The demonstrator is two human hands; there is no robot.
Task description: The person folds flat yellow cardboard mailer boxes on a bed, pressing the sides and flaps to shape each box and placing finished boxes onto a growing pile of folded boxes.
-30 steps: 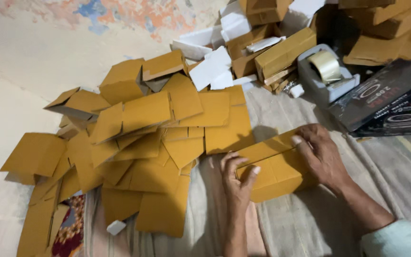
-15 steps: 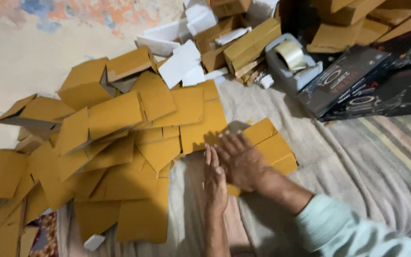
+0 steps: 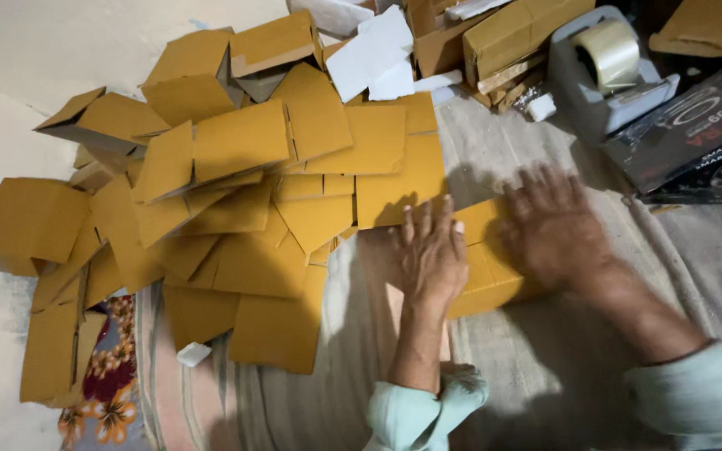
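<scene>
Far left: loose heap of flat, folded tan cardboard carton blanks (image 3: 235, 209) spread over the pale floor (image 3: 10, 50), w/ a few half-erected tan cartons on top at the far side. Near left edge of heap: small white scrap (image 3: 193, 354) and a floral-print red cloth (image 3: 106, 401) showing under the blanks. Heap's right part overlaps the striped beige fabric mat (image 3: 561, 392).

Centre: left hand (image 3: 433, 250), palm down, fingers extended and spread, not clenched, grasping nothing; it lies flat on the mat w/ fingertips touching the edge of the nearest blank and the left end of the flat tan cardboard box (image 3: 484, 269). Pale green sleeve at the near edge.

Centre-right: right hand (image 3: 554, 225), palm down, fingers extended and slightly blurred, pressed flat on top of the box; no grip closed around it. Box lies on the mat, just right of the heap, between and under both hands; its right part is hidden by the right hand.

Far centre: white card pieces (image 3: 371, 52) and stacked tan cartons (image 3: 511, 33).

Far right: grey desktop tape dispenser (image 3: 603, 83) w/ a roll of clear tape, just beside a black printed retail box (image 3: 695, 134). Both well apart from the hands.
</scene>
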